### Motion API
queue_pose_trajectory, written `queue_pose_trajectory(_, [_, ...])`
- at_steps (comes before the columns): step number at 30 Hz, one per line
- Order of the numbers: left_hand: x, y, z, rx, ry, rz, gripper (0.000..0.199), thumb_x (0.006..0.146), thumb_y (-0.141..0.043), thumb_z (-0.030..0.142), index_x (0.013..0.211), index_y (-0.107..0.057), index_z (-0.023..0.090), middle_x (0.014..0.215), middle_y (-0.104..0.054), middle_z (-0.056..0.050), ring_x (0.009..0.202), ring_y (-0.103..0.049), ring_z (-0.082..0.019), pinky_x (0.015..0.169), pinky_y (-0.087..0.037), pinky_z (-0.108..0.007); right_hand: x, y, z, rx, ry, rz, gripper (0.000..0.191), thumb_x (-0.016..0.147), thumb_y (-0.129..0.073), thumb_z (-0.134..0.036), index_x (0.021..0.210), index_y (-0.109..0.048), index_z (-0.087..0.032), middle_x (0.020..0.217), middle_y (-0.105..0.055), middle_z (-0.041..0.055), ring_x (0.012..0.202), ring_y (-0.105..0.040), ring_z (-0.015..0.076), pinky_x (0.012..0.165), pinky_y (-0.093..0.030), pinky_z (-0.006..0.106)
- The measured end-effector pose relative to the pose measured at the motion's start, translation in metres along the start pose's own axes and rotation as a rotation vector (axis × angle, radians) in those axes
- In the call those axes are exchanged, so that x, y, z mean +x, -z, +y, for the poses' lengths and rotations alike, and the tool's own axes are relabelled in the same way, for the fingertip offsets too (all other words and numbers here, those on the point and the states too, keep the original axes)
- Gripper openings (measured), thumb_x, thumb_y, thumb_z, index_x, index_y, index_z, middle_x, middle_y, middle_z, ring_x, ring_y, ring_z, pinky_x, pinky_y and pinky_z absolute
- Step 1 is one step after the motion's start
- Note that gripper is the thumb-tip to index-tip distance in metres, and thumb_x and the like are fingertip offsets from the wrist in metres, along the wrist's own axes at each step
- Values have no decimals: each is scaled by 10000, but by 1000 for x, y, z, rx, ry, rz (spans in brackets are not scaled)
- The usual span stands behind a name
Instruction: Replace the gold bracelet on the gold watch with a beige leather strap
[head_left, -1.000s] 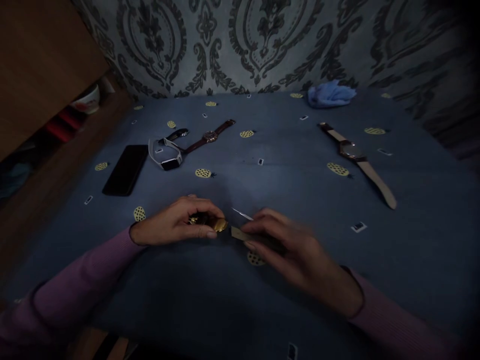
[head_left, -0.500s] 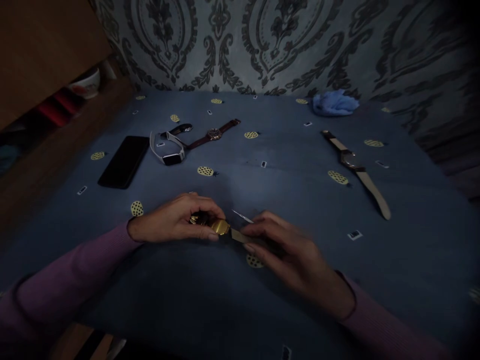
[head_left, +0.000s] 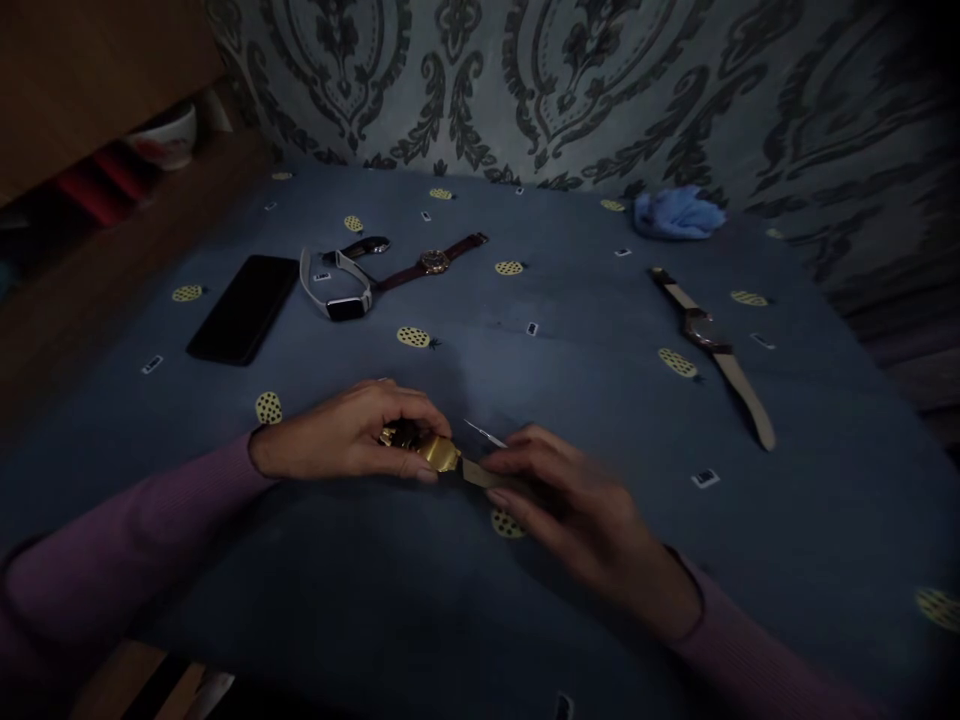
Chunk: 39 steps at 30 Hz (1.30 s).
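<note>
A gold-coloured watch (head_left: 439,453) is held between my two hands over the middle of the table. My left hand (head_left: 360,433) is closed on its case and the end at the left. Fingers and thumb of my right hand (head_left: 574,495) pinch the pale-lined strap (head_left: 476,473) on the right side. A thin pointed metal tool (head_left: 486,433) also sticks out from my right fingers, its tip pointing up and left, apart from the watch case. The rest of the tool is hidden by my right hand.
A black phone (head_left: 244,310), a smartwatch with a pale band (head_left: 346,307), a dark watch (head_left: 367,246) and a brown-strap watch (head_left: 433,262) lie at the left and back. Rightward are another watch (head_left: 703,328) and a crumpled blue cloth (head_left: 679,213) on the patterned tablecloth (head_left: 600,400).
The camera view has shifted slightly. Both hands keep nearly the same hold on the watch, and the tool stays in my right fingers.
</note>
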<state>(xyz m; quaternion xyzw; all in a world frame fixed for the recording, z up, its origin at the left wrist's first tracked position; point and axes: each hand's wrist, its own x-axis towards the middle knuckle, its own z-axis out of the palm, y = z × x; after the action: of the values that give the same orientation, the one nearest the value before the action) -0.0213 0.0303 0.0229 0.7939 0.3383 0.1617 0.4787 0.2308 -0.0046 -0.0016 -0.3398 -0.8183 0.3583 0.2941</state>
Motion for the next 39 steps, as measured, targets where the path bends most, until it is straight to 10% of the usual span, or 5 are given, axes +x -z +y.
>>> queue_pose_trajectory(39, [0, -2, -2, 67, -51, 28, 241, 830, -725, 325, 990, -649, 162, 877, -667, 17, 774, -592, -118, 825, -390, -273, -2, -2, 0, -84, 34, 18, 178, 903, -581, -99, 1053, -586, -195, 934, -579, 38, 734, -603, 132, 635, -546, 254])
